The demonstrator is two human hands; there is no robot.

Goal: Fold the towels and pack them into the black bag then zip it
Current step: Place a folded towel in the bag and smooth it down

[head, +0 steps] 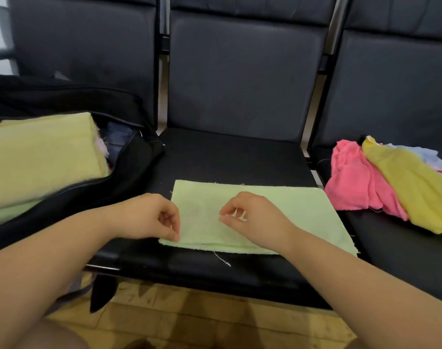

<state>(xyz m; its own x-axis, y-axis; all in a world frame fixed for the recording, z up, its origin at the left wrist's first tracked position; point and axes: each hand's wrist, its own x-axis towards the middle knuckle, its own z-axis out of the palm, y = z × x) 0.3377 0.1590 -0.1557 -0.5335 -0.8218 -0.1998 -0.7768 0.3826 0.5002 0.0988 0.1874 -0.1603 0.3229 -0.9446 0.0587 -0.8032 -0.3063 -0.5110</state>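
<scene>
The green towel (277,212) lies folded flat on the middle seat (230,157) of a row of black chairs, its near edge along the front of the cushion, a loose thread trailing off it. The left hand (149,216) sits at the towel's near left corner, fingers curled down, fingertips touching or pinching the cloth there; I cannot tell for sure whether it grips. The right hand (250,217) hovers over the middle of the towel, thumb and forefinger brought close together, the other fingers loosely curled; whether it holds any cloth or thread I cannot tell. Both forearms reach in from below, bare, angled inward toward each other. On the seat to the left the black bag (129,162) lies open, with a stack of folded yellow-green towels (38,157) resting in it. On the seat to the right lies a loose heap: a pink towel (353,180), a yellow towel (411,187) draped over it, and pale blue cloth behind.
</scene>
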